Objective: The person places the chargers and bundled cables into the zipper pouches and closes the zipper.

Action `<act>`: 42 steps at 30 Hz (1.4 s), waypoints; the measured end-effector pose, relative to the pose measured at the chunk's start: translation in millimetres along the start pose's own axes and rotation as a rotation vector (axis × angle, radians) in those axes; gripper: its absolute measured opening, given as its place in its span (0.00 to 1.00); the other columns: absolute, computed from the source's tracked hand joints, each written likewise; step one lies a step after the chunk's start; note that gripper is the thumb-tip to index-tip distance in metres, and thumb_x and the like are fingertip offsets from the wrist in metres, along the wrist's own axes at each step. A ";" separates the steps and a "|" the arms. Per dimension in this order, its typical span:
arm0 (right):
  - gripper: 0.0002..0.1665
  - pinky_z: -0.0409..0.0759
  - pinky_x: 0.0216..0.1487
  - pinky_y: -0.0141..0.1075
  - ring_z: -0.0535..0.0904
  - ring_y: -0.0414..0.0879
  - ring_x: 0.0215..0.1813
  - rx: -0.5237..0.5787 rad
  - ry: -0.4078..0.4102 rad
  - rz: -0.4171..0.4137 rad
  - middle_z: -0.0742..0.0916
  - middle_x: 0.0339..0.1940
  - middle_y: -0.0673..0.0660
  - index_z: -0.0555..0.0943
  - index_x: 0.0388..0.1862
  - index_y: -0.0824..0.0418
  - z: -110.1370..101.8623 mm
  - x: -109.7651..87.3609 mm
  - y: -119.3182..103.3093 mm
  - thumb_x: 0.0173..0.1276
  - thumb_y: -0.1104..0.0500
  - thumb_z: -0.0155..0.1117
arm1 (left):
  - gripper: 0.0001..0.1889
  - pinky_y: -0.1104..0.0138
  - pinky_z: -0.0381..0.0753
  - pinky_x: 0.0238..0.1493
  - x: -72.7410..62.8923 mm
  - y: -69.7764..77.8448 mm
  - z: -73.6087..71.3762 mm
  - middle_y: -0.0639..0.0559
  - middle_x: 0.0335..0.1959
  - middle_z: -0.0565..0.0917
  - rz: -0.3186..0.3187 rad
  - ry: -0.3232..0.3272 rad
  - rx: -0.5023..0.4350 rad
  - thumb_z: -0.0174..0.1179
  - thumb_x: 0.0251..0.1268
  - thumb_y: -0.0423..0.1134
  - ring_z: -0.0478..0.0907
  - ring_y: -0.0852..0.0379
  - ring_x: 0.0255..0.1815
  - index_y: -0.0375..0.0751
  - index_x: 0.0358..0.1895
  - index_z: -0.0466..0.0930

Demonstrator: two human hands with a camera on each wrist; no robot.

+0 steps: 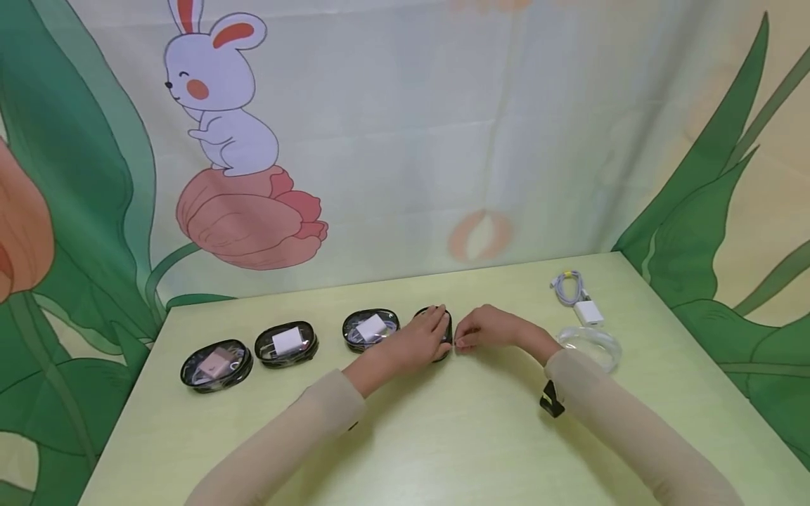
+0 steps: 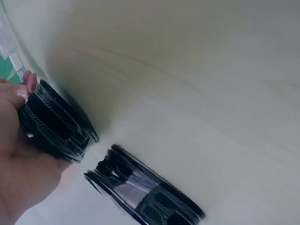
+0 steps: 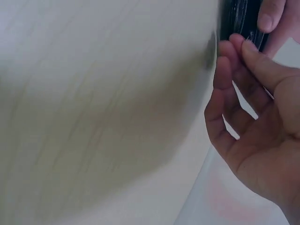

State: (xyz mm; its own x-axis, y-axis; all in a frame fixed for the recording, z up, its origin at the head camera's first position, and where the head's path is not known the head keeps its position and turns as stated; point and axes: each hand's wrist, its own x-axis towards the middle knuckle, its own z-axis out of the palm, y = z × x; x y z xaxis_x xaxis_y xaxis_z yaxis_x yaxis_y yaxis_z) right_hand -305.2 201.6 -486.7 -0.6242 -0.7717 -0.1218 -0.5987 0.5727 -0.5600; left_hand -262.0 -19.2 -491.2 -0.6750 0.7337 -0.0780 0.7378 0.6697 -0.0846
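Observation:
A small oval clear pouch with black edging stands on the table in front of me. My left hand grips it from above, fingers over its top and thumb at the near side, so most of its contents are hidden. At the pouch's right end is my right hand. In the right wrist view its thumb and index fingertips pinch together at the black zipped side; the zipper pull itself is mostly covered. Just left of the left hand sits a similar pouch with a white charger inside.
Two more black-edged pouches, a left one and another, hold chargers and cables. At the right lie a white charger, a coiled cable and a clear plastic ring-shaped item. A printed curtain hangs behind the table.

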 end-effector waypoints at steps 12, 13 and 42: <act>0.08 0.77 0.38 0.29 0.77 0.33 0.30 -0.009 -0.001 0.052 0.88 0.29 0.46 0.89 0.37 0.59 -2.8 6.9 -5.4 0.74 0.61 0.64 | 0.28 0.53 0.56 0.78 -14.0 -13.0 -3.6 0.38 0.82 0.52 0.033 -0.007 -0.100 0.44 0.83 0.38 0.50 0.41 0.82 0.36 0.80 0.54; 0.08 0.77 0.38 0.29 0.77 0.33 0.30 -0.008 -0.001 0.052 0.88 0.29 0.46 0.89 0.37 0.59 -2.1 6.4 -5.9 0.74 0.60 0.64 | 0.28 0.53 0.57 0.78 -14.1 -12.6 -3.6 0.38 0.82 0.53 0.022 0.005 -0.116 0.45 0.83 0.38 0.51 0.40 0.81 0.37 0.80 0.55; 0.12 0.86 0.46 0.40 0.87 0.44 0.40 0.259 -0.052 0.083 0.91 0.34 0.55 0.89 0.39 0.66 0.7 3.2 2.1 0.77 0.62 0.60 | 0.26 0.53 0.74 0.67 -5.5 -16.6 -0.5 0.39 0.71 0.74 0.042 0.172 -0.178 0.57 0.77 0.47 0.72 0.40 0.71 0.39 0.72 0.73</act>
State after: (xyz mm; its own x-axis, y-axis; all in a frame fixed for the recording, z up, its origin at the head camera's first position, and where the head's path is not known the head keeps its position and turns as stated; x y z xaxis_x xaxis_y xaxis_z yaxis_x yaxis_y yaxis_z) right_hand -308.1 200.1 -488.8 -0.6350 -0.7421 -0.2145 -0.3937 0.5498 -0.7367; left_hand -270.6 -34.3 -488.8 -0.6434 0.7597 0.0942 0.7654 0.6368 0.0929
